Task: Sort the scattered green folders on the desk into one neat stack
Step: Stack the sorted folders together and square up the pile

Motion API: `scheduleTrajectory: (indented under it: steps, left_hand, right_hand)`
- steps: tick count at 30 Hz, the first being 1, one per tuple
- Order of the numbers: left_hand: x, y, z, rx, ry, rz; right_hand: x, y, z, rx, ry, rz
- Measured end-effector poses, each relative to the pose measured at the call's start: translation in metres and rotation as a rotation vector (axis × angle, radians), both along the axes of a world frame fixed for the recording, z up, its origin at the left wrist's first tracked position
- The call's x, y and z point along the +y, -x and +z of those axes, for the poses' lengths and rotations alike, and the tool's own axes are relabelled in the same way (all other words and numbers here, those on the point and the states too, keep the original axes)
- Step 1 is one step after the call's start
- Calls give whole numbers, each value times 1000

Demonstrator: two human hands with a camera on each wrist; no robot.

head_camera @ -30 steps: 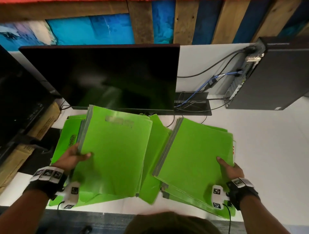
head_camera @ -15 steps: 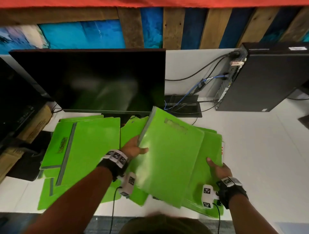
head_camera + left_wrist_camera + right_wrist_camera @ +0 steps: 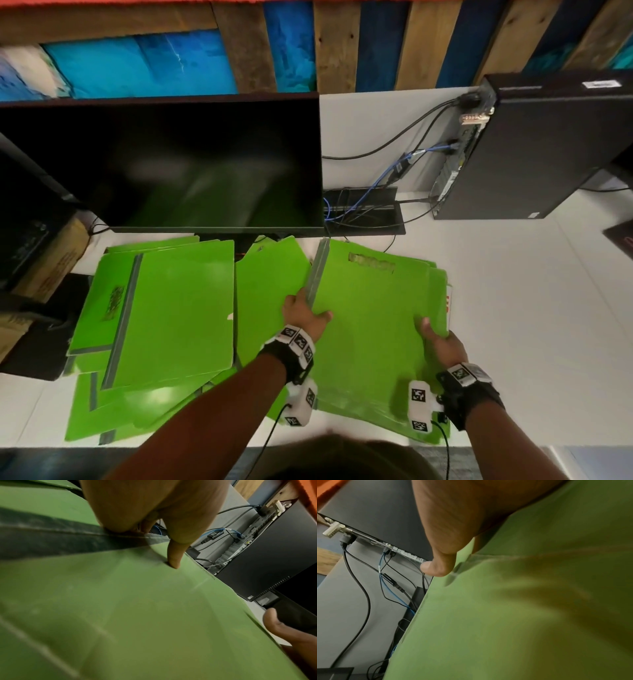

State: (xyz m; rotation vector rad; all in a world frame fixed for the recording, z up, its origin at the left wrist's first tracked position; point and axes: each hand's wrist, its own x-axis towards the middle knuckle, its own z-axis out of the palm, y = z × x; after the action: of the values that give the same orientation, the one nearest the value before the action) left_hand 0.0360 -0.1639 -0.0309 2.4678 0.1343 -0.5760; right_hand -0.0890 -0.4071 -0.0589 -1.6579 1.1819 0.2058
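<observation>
A green folder (image 3: 370, 308) with a grey spine lies on top of the right-hand pile of green folders (image 3: 440, 301). My left hand (image 3: 305, 315) grips its left edge at the spine, thumb on top; in the left wrist view the thumb (image 3: 173, 555) presses on the cover (image 3: 120, 615). My right hand (image 3: 440, 342) holds the pile's right edge, thumb on top, and the right wrist view shows that thumb (image 3: 436, 566) at the folder's edge (image 3: 505, 615). Several more green folders (image 3: 171, 315) lie fanned out on the left of the desk.
A black monitor (image 3: 164, 164) stands right behind the folders. A black computer case (image 3: 548, 150) with cables (image 3: 394, 171) sits at the back right. Cardboard boxes (image 3: 51, 260) stand at the left. Bare white desk (image 3: 531, 325) lies right of the pile.
My left hand carried the folder from the left pile across to the right and brought it down on the right pile. My right hand stayed at that pile's right edge.
</observation>
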Motion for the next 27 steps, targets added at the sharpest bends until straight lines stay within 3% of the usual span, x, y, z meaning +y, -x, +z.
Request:
scheduleTrajectory:
  steps: [5,9,13,16,20,24,27]
  left_hand:
    - [-11,8,-2,-39,-213,-148]
    - [10,-5,-1,27,-105,-262]
    - [85,-46,8,-167,-37,17]
    - [171,-67,17,-223,-198,310]
    - [274,-57,14,-123,-437,571]
    - [327,-45,-9,124,-472,624]
    - [340,-44,-26,163,-484,581]
  right_hand:
    - [7,-3,6,47,42,-20]
    - [6,-8,6,80,36,-45]
    - [7,-8,4,105,63,-56]
    - [10,-8,7,100,84,-61]
    - [13,-8,12,88,90,-74]
    - [16,-8,18,113,95,-86]
    - [18,-8,22,124,105,-99]
